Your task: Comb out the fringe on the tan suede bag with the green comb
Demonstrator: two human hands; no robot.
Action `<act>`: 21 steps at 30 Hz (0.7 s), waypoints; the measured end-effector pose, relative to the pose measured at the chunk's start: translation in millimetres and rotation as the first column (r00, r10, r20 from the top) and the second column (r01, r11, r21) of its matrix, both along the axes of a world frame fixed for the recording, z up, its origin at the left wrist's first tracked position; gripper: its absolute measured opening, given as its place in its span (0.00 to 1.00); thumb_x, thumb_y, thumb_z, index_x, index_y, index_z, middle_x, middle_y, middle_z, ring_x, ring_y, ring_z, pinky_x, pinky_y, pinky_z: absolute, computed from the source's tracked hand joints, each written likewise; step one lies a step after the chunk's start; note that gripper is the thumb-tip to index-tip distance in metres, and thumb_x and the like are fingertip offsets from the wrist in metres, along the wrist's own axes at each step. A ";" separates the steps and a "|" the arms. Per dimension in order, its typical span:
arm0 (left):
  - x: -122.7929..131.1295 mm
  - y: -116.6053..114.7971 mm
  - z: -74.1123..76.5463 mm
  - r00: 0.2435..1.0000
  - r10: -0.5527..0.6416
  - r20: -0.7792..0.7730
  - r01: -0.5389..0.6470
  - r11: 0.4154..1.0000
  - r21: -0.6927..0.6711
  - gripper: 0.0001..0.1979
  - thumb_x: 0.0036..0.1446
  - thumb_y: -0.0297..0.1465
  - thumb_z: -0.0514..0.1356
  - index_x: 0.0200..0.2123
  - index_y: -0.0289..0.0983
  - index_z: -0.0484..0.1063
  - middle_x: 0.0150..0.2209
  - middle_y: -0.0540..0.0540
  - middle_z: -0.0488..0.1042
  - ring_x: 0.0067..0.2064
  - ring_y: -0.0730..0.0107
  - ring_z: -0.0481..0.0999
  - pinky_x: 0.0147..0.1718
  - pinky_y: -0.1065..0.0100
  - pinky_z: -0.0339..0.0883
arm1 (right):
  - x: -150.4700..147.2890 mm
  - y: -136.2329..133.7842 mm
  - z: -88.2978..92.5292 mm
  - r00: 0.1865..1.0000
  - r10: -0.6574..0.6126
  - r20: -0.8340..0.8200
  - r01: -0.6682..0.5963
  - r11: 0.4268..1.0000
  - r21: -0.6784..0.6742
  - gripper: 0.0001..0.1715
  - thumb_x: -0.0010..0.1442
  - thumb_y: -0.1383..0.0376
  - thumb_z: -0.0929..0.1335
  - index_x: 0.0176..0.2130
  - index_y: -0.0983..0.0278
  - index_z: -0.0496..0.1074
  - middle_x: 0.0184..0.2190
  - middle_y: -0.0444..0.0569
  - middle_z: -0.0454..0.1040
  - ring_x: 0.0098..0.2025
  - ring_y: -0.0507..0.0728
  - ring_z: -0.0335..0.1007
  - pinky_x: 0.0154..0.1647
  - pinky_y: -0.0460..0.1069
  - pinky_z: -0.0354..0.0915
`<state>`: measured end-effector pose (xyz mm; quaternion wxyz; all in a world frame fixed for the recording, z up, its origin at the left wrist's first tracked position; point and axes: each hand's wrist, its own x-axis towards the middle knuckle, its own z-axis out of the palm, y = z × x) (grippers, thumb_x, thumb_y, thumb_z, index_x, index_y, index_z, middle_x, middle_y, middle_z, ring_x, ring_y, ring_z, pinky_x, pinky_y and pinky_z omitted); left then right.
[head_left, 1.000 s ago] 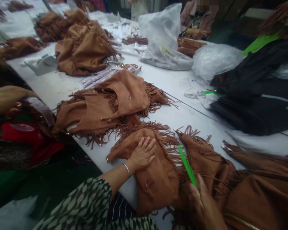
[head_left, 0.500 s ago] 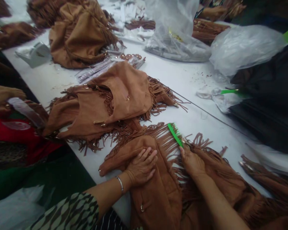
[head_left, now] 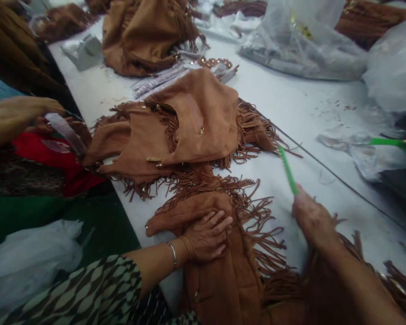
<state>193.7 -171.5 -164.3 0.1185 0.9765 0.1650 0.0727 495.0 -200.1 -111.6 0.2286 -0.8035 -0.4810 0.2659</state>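
A brown suede-like bag with long fringe (head_left: 223, 275) lies along the front of the table. My left hand (head_left: 208, 237) rests flat on it, fingers stretched out, pressing the material. In my right hand (head_left: 313, 219) is a green comb (head_left: 287, 169), gripped at one end and held up to the right of the fringe, apart from it. The strands of the fringe (head_left: 265, 230) spread over the white table. Just beyond lies a second brown fringed bag (head_left: 203, 122) with small metal fittings.
Another brown bag (head_left: 138, 36) stands farther back. Clear plastic bags (head_left: 301, 49) lie at the back right, and a second green handle (head_left: 389, 141) at the right. On the left, another person's hand (head_left: 30, 113) is near a whitish strip (head_left: 66, 131). The white table (head_left: 284, 104) has a seam.
My right hand has drawn the comb out of the fringe and off to the right; the strands now lie loose. My left hand stays on the bag. The view has shifted.
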 end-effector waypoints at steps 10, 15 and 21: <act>-2.3 -1.1 3.6 1.000 0.004 -0.010 -0.004 1.000 0.016 0.22 0.59 0.41 0.51 0.54 0.38 0.66 0.63 0.46 0.55 0.65 0.52 0.47 0.63 0.54 0.41 | -71.3 -16.4 -19.8 0.927 0.336 0.167 -0.212 0.837 -0.504 0.34 0.67 0.52 0.47 0.66 0.60 0.47 0.35 0.56 0.78 0.37 0.64 0.76 0.37 0.55 0.67; -1.9 -2.3 -0.2 1.000 0.008 0.029 -0.008 1.000 0.004 0.20 0.60 0.40 0.51 0.52 0.39 0.68 0.63 0.47 0.55 0.65 0.52 0.47 0.63 0.54 0.41 | -11.2 19.6 -20.9 0.853 0.386 0.352 -0.107 0.788 -0.606 0.38 0.64 0.45 0.46 0.67 0.57 0.44 0.36 0.60 0.77 0.39 0.68 0.74 0.39 0.61 0.65; -1.4 -1.9 -0.9 0.999 0.035 0.040 -0.034 0.999 -0.022 0.19 0.59 0.41 0.52 0.50 0.39 0.69 0.64 0.47 0.54 0.64 0.54 0.51 0.62 0.56 0.45 | 27.7 40.9 -34.3 0.867 0.312 0.388 -0.054 0.834 -0.550 0.39 0.63 0.44 0.50 0.64 0.61 0.54 0.39 0.62 0.76 0.39 0.67 0.74 0.39 0.60 0.65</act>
